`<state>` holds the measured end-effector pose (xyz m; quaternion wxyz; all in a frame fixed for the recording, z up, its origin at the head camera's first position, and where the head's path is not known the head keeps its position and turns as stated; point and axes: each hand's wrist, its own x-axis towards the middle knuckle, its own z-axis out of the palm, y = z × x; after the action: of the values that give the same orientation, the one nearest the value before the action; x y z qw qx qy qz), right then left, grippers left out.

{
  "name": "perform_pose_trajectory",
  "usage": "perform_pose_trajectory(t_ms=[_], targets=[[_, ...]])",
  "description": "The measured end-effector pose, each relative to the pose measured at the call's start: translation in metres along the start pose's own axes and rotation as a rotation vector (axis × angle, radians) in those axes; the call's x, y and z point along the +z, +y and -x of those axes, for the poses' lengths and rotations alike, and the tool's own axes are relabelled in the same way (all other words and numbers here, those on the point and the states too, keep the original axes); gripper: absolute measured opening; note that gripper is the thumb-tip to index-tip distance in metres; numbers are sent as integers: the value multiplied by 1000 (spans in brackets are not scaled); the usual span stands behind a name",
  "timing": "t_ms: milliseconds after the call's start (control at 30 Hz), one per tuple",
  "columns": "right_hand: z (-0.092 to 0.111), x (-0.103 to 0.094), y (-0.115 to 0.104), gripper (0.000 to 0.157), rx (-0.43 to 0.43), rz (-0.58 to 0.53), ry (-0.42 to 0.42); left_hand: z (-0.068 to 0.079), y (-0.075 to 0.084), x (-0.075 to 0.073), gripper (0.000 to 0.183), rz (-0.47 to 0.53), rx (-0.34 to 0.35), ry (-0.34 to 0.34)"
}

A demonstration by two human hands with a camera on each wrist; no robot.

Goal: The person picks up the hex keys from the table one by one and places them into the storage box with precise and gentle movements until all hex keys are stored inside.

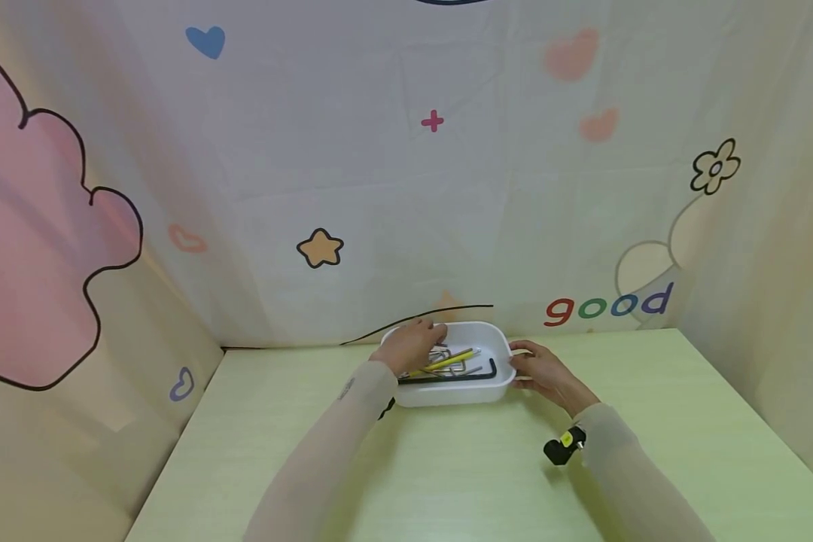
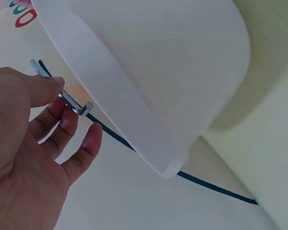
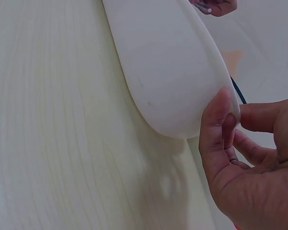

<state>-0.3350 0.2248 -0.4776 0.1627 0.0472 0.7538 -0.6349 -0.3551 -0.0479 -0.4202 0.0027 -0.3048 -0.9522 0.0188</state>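
My left hand (image 1: 409, 348) is over the left part of a white plastic tray (image 1: 450, 397). Between thumb and fingers it pinches a small silver hex key (image 2: 72, 101), whose bent end shows clearly in the left wrist view. At the tray's right end, my right hand (image 1: 547, 374) grips the rim between thumb and fingers. Inside the tray lie a long black hex key (image 1: 470, 375), a yellow pencil-like stick (image 1: 457, 359) and several small silver hex keys. The left hand and forearm hide the tray's left end.
The tray stands at the back of a pale wooden table (image 1: 461, 474), close to a printed cloth backdrop (image 1: 352, 150). Cloth also hangs at the left and right sides. A black device (image 1: 564, 446) is on the right wrist.
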Motion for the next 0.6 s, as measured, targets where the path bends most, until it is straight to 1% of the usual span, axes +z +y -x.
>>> perform_pose_trajectory(t_ms=[167,267,433,600], targets=[[-1,0,0,48,-1,4,-4,-7,-2,6,28,9,-38,-26],[0,0,0,48,-5,7,-10,-9,-3,9,27,6,-55,-30],[1,0,0,49,-11,14,-16,-11,-3,13,25,21,-65,-40],[0,-1,0,48,-11,3,-15,-12,-1,11,27,37,-51,-34]])
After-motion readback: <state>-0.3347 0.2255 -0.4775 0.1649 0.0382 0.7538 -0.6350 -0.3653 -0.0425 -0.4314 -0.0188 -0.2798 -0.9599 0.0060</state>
